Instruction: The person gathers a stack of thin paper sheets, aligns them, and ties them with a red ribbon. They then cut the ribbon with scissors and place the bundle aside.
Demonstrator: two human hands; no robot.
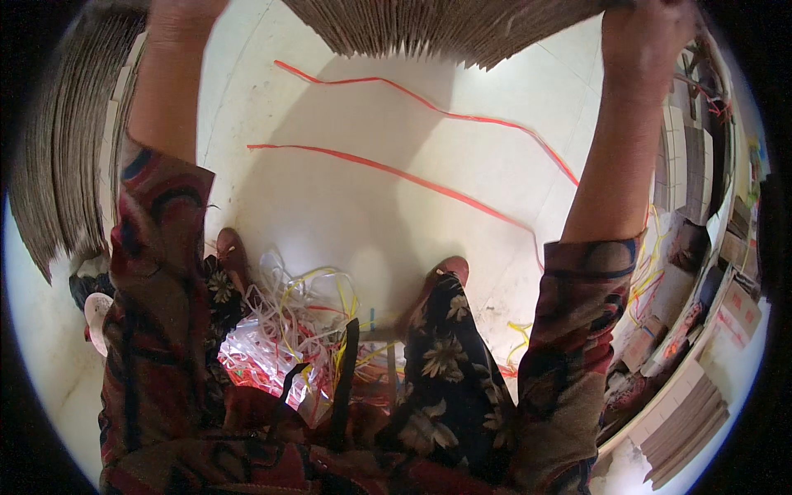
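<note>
This is looking like a packing workshop: a thick stack of brown cardboard sheets (437, 29) is spanning the top edge, a tall left-hand pile (58, 140) and a smaller right-hand pile (685, 421) are flanking the pale floor (330, 206), two red plastic straps (396, 169) are lying across it, and tangled multicoloured strapping (285, 301) is heaping up nearby.

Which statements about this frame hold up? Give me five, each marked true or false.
1. Two lengths of red strap run across the pale floor. True.
2. The tangled strips sit up by the right hand. False: the tangled strips lie between the person's legs.
3. The right hand is at the right end of a brown layered stack. True.
4. The left fingers are in full view. False: they lie outside the picture.
5. The dark trousers have a pale flower pattern. True.
</note>
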